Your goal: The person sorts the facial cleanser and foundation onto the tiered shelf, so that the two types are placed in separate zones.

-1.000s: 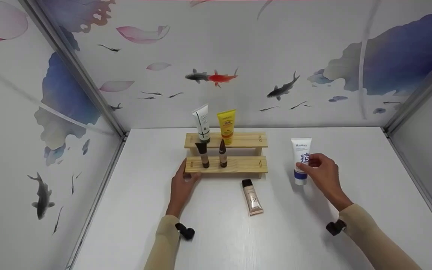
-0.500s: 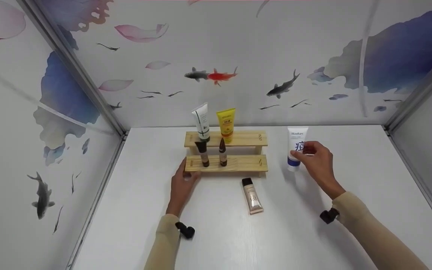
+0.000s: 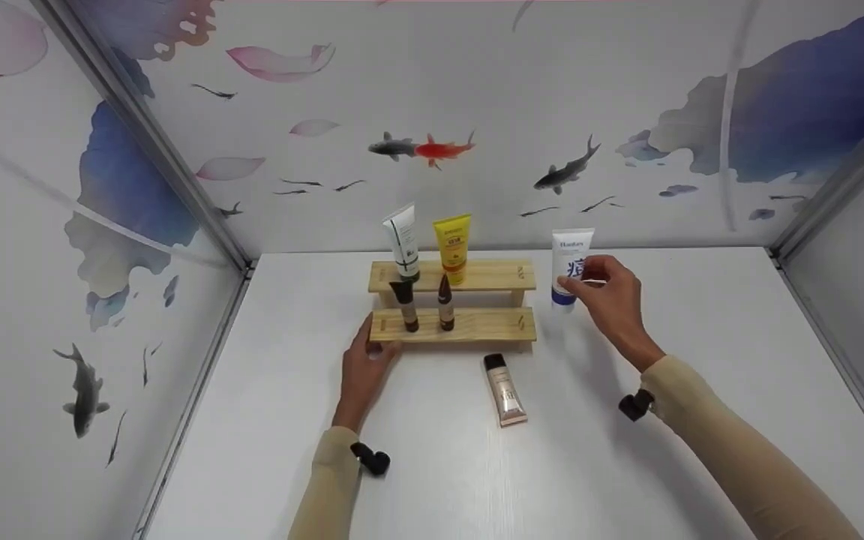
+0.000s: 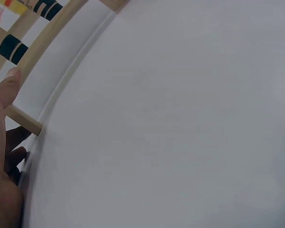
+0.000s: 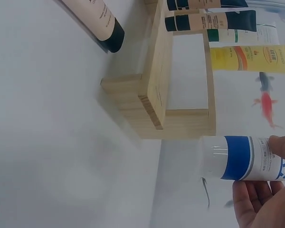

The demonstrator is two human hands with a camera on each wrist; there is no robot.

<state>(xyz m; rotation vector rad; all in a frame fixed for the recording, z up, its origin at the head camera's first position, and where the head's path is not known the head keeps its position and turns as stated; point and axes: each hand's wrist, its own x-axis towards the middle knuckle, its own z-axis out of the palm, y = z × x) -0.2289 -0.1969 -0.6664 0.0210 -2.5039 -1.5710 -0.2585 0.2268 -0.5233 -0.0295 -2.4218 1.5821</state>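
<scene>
My right hand (image 3: 612,304) pinches a white squeeze tube (image 3: 571,251) with a blue band between thumb and fingers. The tube stands upright, cap down, just right of a two-step wooden display rack (image 3: 496,325). In the right wrist view its clear cap (image 5: 213,156) points toward the rack's end. At the rack's left end, my left hand (image 3: 363,375) grips the lower step, its thumb (image 4: 10,85) on the front edge and the fingers by the leg. On the upper step stand a white tube (image 3: 405,247) and a yellow tube (image 3: 452,244); two small dark-capped tubes (image 3: 408,311) stand on the lower one.
A beige tube with a black cap (image 3: 505,394) lies on the white table (image 3: 432,480) in front of the rack. Behind it rises a white back wall (image 3: 477,82) printed with fish and petals. Side walls with metal corner posts (image 3: 139,135) enclose the table.
My right hand has carried the white and blue tube leftward and toward the back, closer to the rack's upper step. The left hand and the rack have stayed in place.
</scene>
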